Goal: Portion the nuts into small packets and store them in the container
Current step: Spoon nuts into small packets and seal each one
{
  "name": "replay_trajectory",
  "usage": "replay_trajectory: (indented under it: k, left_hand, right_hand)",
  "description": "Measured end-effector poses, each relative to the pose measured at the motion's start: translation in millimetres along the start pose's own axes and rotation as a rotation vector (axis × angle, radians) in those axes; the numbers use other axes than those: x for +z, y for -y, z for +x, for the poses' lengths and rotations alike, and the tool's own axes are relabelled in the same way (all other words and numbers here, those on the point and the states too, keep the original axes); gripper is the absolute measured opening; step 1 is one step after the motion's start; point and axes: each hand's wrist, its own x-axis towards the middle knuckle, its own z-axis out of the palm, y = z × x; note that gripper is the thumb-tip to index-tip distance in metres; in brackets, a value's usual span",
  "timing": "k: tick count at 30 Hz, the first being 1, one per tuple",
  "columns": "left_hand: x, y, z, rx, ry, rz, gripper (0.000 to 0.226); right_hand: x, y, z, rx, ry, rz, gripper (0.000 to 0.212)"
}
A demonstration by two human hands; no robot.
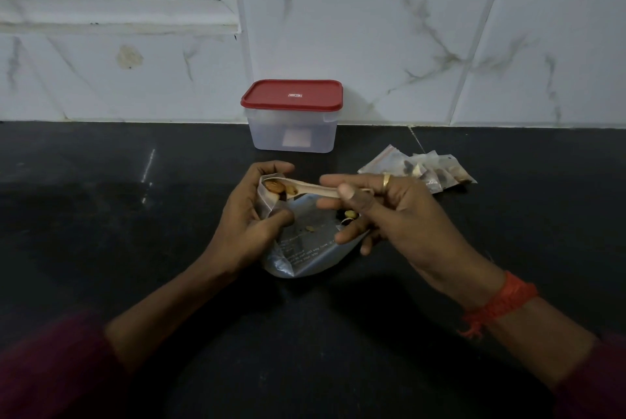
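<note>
Closest to me, two forearms reach over the dark desk (pixel 101 232), dark red sleeves at the elbows and an orange thread band (pixel 501 303) on the right wrist. Beneath the hands lies a silvery foil pouch (pixel 305 249) with printed text, its top open and a few nuts showing inside.

The left hand (pixel 247 215) has its fingers clamped on a small clear packet (pixel 266 198), holding its mouth open. The right hand (pixel 389 212), a gold ring (pixel 386 181) on one finger, has its fingers pinched on the handle of a pale spoon (pixel 311 190). The spoon's bowl sits at the packet's mouth, carrying nuts (pixel 274 186), an almond clearest among them.

Just beyond the right hand, a fanned row of filled packets (pixel 426 168) lies flat on the desk. Farther back, against the marbled wall tiles (pixel 406 29), stands a translucent container (pixel 291 134) with its red lid (pixel 291 95) on.
</note>
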Motion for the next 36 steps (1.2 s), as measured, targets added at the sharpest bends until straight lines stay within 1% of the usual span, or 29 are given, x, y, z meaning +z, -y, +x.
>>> replay_trajectory:
  k: [3,8,11,13,15,17,18,19,21,24,26,28,30,31,33,36]
  left_hand:
    - [-1.2,2.2,1.9,0.001,-0.028,0.004,0.051]
    - [-2.0,4.3,2.4,0.012,-0.046,-0.002,0.048]
    - [-2.2,3.2,2.7,0.014,-0.054,-0.007,0.046]
    - [-3.3,1.5,3.6,0.020,-0.077,-0.030,0.047]
    - [-6.0,-0.2,4.5,0.047,-0.137,-0.071,0.048]
    - [-7.5,-3.5,3.4,0.104,-0.199,-0.105,0.048]
    - [-7.2,-5.8,1.9,0.134,-0.207,-0.112,0.049]
    - [-6.2,-8.1,0.2,0.160,-0.196,-0.112,0.050]
    - [-4.0,-10.5,-2.5,0.192,-0.158,-0.095,0.051]
    - [-1.8,-8.9,-3.8,0.214,-0.117,-0.032,0.053]
    - [-0.1,-8.6,-4.8,0.237,-0.115,0.025,0.055]
    - [2.9,-10.1,-6.5,0.277,-0.111,0.096,0.057]
    - [7.2,-10.4,-8.0,0.301,-0.097,0.152,0.060]
    - [9.0,-10.1,-8.4,0.309,-0.083,0.163,0.061]
    - [12.3,-10.5,-8.8,0.336,-0.045,0.157,0.066]
    - [13.3,-9.4,-8.1,0.364,-0.006,0.188,0.079]
  right_hand:
    - [0.0,-3.6,0.3,-0.045,0.031,-0.027,0.036]
    - [0.7,-10.7,2.1,0.010,0.026,0.108,0.036]
    - [0.1,-8.0,3.4,0.031,-0.073,0.242,0.035]
    - [-4.8,-6.3,5.1,-0.006,-0.167,0.245,0.028]
    - [-11.0,-6.7,6.6,-0.047,-0.260,0.165,0.021]
    - [-18.7,-10.9,8.4,-0.093,-0.329,-0.016,0.018]
    - [-22.1,-13.4,8.9,-0.117,-0.336,-0.121,0.017]
    - [-24.6,-15.8,9.7,-0.131,-0.318,-0.214,0.017]
    - [-26.8,-21.6,11.0,-0.131,-0.225,-0.373,0.016]
    - [-25.1,-34.4,13.5,-0.156,-0.093,-0.674,0.015]
    - [-22.0,-38.2,14.4,-0.231,-0.093,-0.794,0.022]
    - [-16.8,-35.0,13.0,-0.379,-0.151,-0.788,0.029]
    - [-5.8,-28.0,8.4,-0.504,-0.119,-0.651,0.035]
    - [1.4,-24.3,5.1,-0.537,-0.076,-0.583,0.036]
    - [13.8,-21.6,0.8,-0.594,-0.022,-0.560,0.036]
    - [18.6,-24.8,0.6,-0.655,-0.053,-0.603,0.031]
